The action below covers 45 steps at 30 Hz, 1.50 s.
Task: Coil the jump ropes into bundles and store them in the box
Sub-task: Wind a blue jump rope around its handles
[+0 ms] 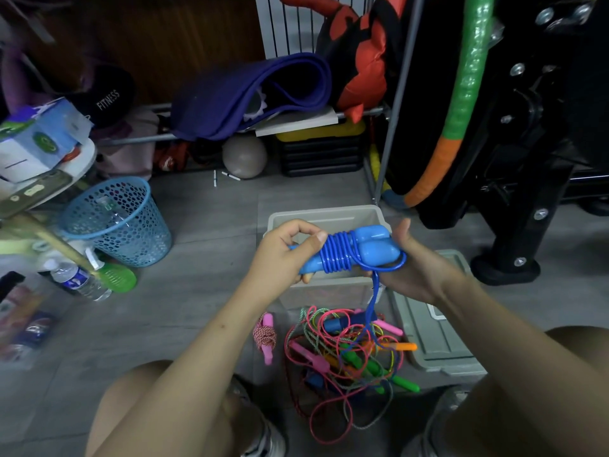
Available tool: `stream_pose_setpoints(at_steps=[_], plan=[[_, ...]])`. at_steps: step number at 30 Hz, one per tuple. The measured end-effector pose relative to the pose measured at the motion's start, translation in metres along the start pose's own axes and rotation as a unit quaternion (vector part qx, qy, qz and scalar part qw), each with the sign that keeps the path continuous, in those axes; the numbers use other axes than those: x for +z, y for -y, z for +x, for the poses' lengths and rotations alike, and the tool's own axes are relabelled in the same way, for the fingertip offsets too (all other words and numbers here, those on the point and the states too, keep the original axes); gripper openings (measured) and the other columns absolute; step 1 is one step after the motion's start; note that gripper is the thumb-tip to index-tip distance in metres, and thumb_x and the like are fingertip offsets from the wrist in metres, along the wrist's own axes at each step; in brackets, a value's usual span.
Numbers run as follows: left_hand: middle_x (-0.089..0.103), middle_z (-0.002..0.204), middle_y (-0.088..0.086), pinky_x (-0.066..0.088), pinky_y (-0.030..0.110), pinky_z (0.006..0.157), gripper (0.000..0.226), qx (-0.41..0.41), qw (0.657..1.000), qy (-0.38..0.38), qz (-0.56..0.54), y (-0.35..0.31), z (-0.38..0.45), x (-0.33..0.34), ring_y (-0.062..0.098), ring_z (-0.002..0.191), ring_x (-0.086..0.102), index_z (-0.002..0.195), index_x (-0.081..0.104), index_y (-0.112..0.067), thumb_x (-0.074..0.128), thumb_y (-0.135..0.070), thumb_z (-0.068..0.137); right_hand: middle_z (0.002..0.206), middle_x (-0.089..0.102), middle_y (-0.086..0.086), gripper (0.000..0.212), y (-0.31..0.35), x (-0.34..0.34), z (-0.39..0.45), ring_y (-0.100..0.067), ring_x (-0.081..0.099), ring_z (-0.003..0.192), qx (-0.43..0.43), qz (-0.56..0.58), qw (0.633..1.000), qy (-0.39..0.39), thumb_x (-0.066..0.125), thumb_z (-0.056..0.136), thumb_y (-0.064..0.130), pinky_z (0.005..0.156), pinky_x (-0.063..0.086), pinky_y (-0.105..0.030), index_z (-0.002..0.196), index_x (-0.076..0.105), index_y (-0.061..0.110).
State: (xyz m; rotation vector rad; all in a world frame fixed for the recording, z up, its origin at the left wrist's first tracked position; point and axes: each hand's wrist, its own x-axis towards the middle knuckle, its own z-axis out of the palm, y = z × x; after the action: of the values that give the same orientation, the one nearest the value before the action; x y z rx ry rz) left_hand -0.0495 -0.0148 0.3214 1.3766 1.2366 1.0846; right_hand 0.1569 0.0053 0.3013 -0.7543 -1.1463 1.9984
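Note:
My left hand [283, 255] grips the two handles of a blue jump rope [349, 250], with several turns of cord wound round them. My right hand [405, 265] holds the loose cord at the handles' thick end; the rest of the cord hangs down to the floor. Both hands are above a grey plastic box [324, 217], whose inside is mostly hidden by them. On the floor below lies a tangled pile of jump ropes [349, 354] in pink, green, orange and blue. A coiled pink and white rope bundle [265, 336] lies just left of the pile.
The grey box lid [435, 334] lies on the floor to the right. A blue mesh bin [115, 219] and a water bottle [79, 282] stand at the left. A black equipment frame [507, 225] rises at the right. My knees frame the bottom.

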Motion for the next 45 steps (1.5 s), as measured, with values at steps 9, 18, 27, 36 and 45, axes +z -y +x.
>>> stream_pose_setpoints(at_steps=[9,18,27,36,45], plan=[[0.058,0.054,-0.007,0.034,0.017,0.043,0.009,0.006,0.997,-0.03,0.064,0.014,0.011,0.002,0.016,0.043,0.049,0.087,0.064,-0.03,0.058,-0.026,0.093,0.071,0.062,0.006,0.019,-0.026,0.022,0.007,-0.013,0.052,0.074,-0.058,-0.13,0.98,-0.139,0.069,0.074,0.033,0.069,0.04,-0.027,0.087,0.065,0.019],[0.057,0.049,0.001,0.029,0.021,0.043,0.03,-0.046,0.995,0.0,0.089,0.016,0.008,-0.001,0.011,0.035,0.038,0.085,0.056,-0.02,0.063,-0.048,0.081,0.063,0.065,0.013,0.028,-0.016,0.028,0.004,0.005,0.052,0.053,-0.065,-0.376,0.905,-0.185,0.053,0.093,0.033,0.057,0.037,-0.016,0.072,0.066,0.02],[0.059,0.05,-0.003,0.043,0.029,0.054,0.027,-0.033,0.985,-0.064,0.157,0.018,0.012,0.004,0.012,0.045,0.053,0.082,0.06,-0.018,0.066,-0.044,0.084,0.062,0.062,0.005,0.036,-0.023,0.045,0.0,-0.006,0.055,0.062,-0.068,-0.538,0.825,-0.157,0.044,0.097,0.039,0.063,0.043,-0.027,0.086,0.069,0.016],[0.061,0.056,0.007,0.041,0.027,0.051,0.024,-0.015,0.987,-0.04,0.154,0.012,0.015,0.0,0.016,0.049,0.053,0.075,0.067,-0.03,0.06,-0.052,0.081,0.077,0.07,0.001,0.03,0.004,0.04,-0.018,-0.024,0.064,0.082,-0.128,-0.728,0.642,-0.204,0.053,0.088,0.051,0.063,0.035,-0.029,0.1,0.068,0.027],[0.063,0.062,-0.004,0.049,0.028,0.061,0.026,0.03,0.973,0.084,0.211,0.009,0.006,0.01,0.009,0.048,0.056,0.089,0.063,-0.043,0.047,-0.061,0.08,0.057,0.057,0.008,0.038,0.016,0.03,-0.021,-0.015,0.058,0.06,-0.29,-0.707,0.608,-0.217,0.05,0.076,0.056,0.051,0.031,-0.02,0.07,0.065,0.022]])
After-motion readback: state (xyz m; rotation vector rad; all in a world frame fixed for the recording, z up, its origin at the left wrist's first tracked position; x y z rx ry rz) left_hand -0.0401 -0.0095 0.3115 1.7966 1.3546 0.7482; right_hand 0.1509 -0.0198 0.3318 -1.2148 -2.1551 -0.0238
